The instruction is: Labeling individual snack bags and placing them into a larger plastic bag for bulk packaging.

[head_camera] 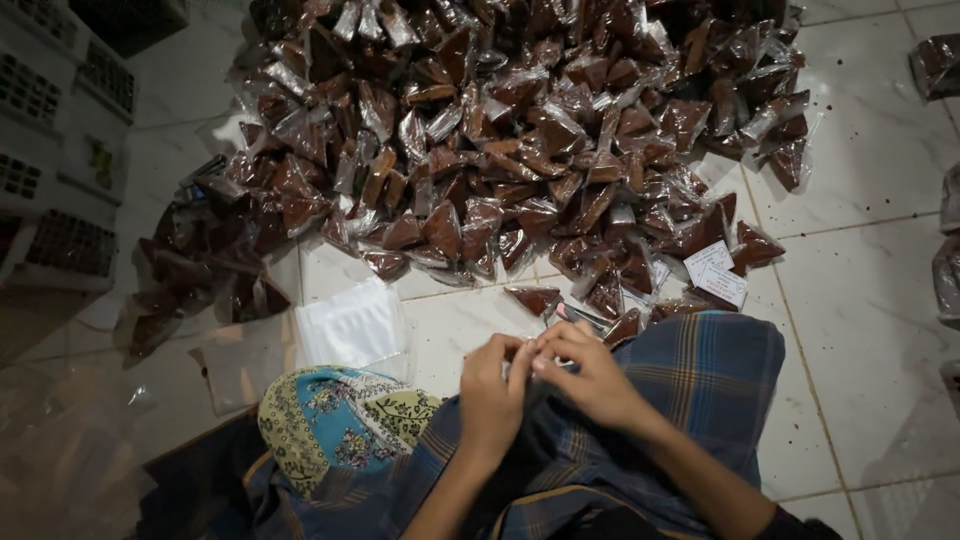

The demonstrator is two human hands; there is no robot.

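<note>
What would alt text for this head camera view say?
Two hands, left and right, pinch a small clear packet over a plaid-covered lap. A heap of brown-filled packets covers the tiled floor ahead, with empty bags nearby.

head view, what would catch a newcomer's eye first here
First, the big heap of small clear packets filled with dark brown stuff, spread over the white tiled floor across the top. Next, the left hand and right hand, meeting low in the middle over a blue checked cloth, pinching something small. A stack of empty clear bags lies to their left.
</note>
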